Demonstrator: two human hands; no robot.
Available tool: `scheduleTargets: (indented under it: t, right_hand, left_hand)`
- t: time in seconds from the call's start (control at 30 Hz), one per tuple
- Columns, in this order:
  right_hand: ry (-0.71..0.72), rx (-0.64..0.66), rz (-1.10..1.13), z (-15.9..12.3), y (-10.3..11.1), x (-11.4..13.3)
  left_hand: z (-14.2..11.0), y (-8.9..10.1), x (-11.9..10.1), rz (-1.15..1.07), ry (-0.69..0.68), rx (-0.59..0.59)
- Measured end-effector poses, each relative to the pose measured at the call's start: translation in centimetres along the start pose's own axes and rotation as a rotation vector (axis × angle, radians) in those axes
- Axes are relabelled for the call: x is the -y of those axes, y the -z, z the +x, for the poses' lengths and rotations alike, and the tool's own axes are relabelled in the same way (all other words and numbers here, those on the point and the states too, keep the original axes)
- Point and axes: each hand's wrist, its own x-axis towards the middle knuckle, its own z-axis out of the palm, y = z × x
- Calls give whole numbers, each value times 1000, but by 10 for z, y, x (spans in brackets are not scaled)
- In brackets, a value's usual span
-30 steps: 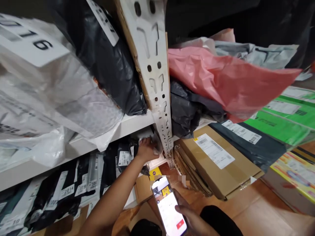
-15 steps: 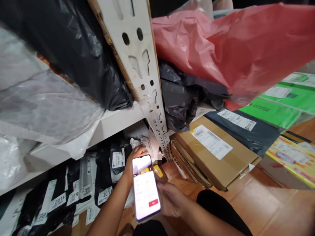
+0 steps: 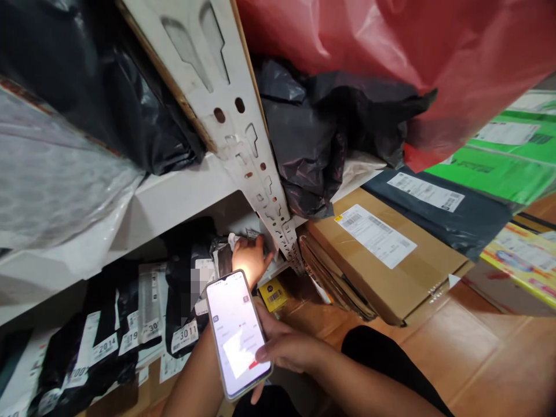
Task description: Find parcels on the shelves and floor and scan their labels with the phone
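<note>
My right hand (image 3: 289, 344) grips a lit smartphone (image 3: 237, 333) from its right side, with the thumb on the lower part of the screen near a red button. Past the top of the phone, my left hand (image 3: 252, 260) reaches in under the shelf, fingers apart, at the end of a row of parcels. A small dark-and-white parcel (image 3: 223, 258) is right beside its fingers; whether they touch it I cannot tell. To its left stand black plastic mailers (image 3: 180, 289) with white labels, one numbered 3011. Below the left hand is a yellow label (image 3: 273, 294).
A white perforated shelf post (image 3: 247, 150) rises between the racks. Overhead, a white shelf (image 3: 174, 194) carries bubble-wrapped and black bags. To the right lie a cardboard box (image 3: 360, 255), a dark mailer (image 3: 421, 202), green parcels (image 3: 495, 168) and a large red bag (image 3: 391, 52). Tiled floor (image 3: 469, 353) shows below.
My left hand has moved farther in toward the parcels beyond the phone. The phone has shifted left, its screen shows different content, and my right thumb now lies on it. The view has shifted slightly.
</note>
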Motion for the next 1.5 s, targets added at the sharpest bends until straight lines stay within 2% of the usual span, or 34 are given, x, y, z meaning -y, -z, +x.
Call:
scheduleTargets:
  t: [0.07,0.13,0.33,0.47,0.67,0.77,0.93,1.0,1.1,1.2,1.23,1.3,1.37,1.4,1.43,1.5]
  right_hand:
    - [-11,9,4,-4,-4,1]
    - [-20,-2,15,-8,-5,2]
    - [-20,1,10,-19,5,-3]
    - [-25,12,-27,-25,8,-4]
    - [-86,23,-21,-34,5,-6]
    - [-131,34,-14,-37,3,-15]
    - [-213,66,-11,-40,0,-31]
    - [-193,31,-67,-45,-1,-30]
    - [-92,-92,-243,-57,-5,-15]
    - [-5,-167,-366,-68,-7,7]
    - [16,-205,-382,-69,-6,13]
    - [15,-291,-388,-70,0,18]
    - [-28,-371,-379,-66,13,14]
    - [-56,-398,-382,-62,21,8]
    - [-87,-409,-395,-57,30,1]
    - [-154,-387,-439,-42,51,-21]
  left_hand:
    - [14,4,-3,25,-26,11]
    - [15,8,-4,35,-58,21]
    - [-8,20,2,40,14,-71]
    - [-18,14,2,59,91,-115]
    - [-23,6,-13,81,181,-184]
    - [-23,6,-18,84,224,-160]
    - [-18,7,-15,84,282,-40]
    - [-17,8,-13,90,297,-50]
    - [-22,9,-7,42,250,-107]
    - [-46,13,8,-129,197,-162]
    - [-61,14,15,-194,199,-227]
    - [-99,12,27,-329,255,-430]
    - [-144,1,35,-497,389,-607]
    - [-168,-10,36,-609,468,-619]
    - [-190,-24,35,-761,551,-570]
    - [-229,-57,25,-1194,702,-333]
